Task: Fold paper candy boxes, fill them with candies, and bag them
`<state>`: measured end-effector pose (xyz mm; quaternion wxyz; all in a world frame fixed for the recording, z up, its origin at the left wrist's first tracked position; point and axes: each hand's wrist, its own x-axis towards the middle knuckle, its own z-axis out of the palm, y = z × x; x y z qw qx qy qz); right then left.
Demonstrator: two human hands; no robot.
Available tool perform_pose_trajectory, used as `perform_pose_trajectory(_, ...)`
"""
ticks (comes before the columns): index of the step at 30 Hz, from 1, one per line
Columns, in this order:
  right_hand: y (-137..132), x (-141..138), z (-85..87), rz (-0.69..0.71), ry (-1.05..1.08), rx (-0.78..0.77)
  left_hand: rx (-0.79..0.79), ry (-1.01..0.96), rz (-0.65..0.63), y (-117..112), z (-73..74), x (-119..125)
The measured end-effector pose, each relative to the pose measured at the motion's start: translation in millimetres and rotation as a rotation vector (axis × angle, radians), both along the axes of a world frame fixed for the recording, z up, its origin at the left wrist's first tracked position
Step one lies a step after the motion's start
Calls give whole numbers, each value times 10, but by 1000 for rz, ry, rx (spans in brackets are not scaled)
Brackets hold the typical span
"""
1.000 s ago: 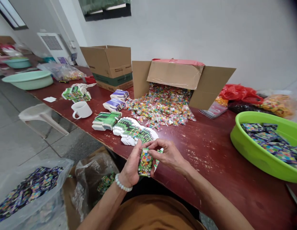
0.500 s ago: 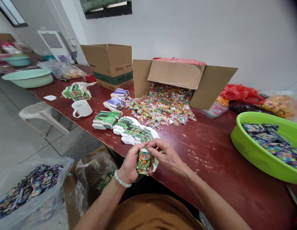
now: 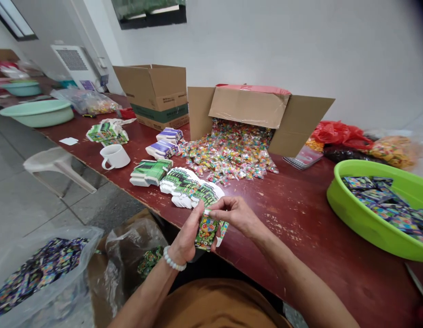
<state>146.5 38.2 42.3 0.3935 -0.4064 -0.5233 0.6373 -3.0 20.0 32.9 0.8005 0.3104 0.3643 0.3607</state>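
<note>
Over the near edge of the dark red table (image 3: 300, 214), both hands hold a small green printed box (image 3: 207, 232). My left hand (image 3: 187, 237), with a white bead bracelet at the wrist, grips the box's left side. My right hand (image 3: 236, 216) pinches the flap at its top. Just behind them lies a fan of flat green-and-white box blanks (image 3: 187, 187). Farther back a tipped cardboard box (image 3: 255, 111) spills a heap of small wrapped sweets (image 3: 231, 155).
A bright green basin (image 3: 351, 205) of dark packets sits at the right. A white mug (image 3: 115, 156), stacks of folded boxes (image 3: 151, 171), an upright carton (image 3: 153, 93) and a pale green basin (image 3: 35, 113) line the left. Plastic bags of packets (image 3: 37, 273) stand on the floor beside a white stool (image 3: 54, 161).
My right hand's fingers have shifted across the top of the box, working its flap, and the box has tilted a little. The hands stay at the same spot.
</note>
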Motion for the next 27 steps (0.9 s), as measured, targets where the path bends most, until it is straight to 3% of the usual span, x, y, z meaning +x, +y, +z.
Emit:
perform_pose_trajectory(5,-64,-25,-19,-27,-75,54,-35,2,-22,16,-63,-27)
perform_pose_trajectory(10,-233,-48,-82,-60,-324,612,-163,-195,71,69,-80,-68)
perform_pose_trajectory(13,-294,-92,-161,-48,-586,795,-203,-251,142,116,-99,-64)
perform_pose_trajectory(16,-308,-181,-225,-68,-808,850,-188,-280,187,149,-124,-50)
perform_pose_trajectory(19,-300,-284,-272,-105,-871,920,-131,-301,260,136,-133,-64)
perform_pose_trajectory(22,-299,-382,-343,-111,-778,941,-157,-309,261,67,-143,-143)
perform_pose_trajectory(27,-354,-591,-524,-85,-567,838,-269,-187,268,-114,-267,-340)
